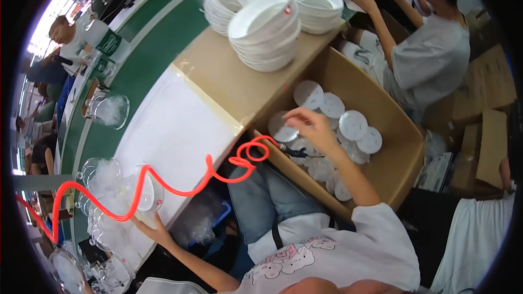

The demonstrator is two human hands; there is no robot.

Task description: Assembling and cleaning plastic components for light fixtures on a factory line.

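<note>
My left hand (154, 232) is at the edge of the white tabletop, thumb and fingers spread at the near rim of a round white housing (150, 195). A red coiled air hose (177, 189) passes in front of that housing and partly hides it. My right hand (313, 126) reaches over an open cardboard box (389, 111), its fingers apart and slightly curled above a round white disc (281, 128). Several more white discs (353, 125) lie loosely in the box among clear plastic pieces. The hose ends in a black air gun (297, 152) near the box's near wall.
Stacks of white rings (267, 38) stand on the cardboard-covered table end. Clear domed pieces (101, 182) crowd the left of the white tabletop (174, 114). Beyond it runs a green conveyor (144, 49) carrying another clear piece (111, 111). A co-worker (430, 49) sits beyond the box.
</note>
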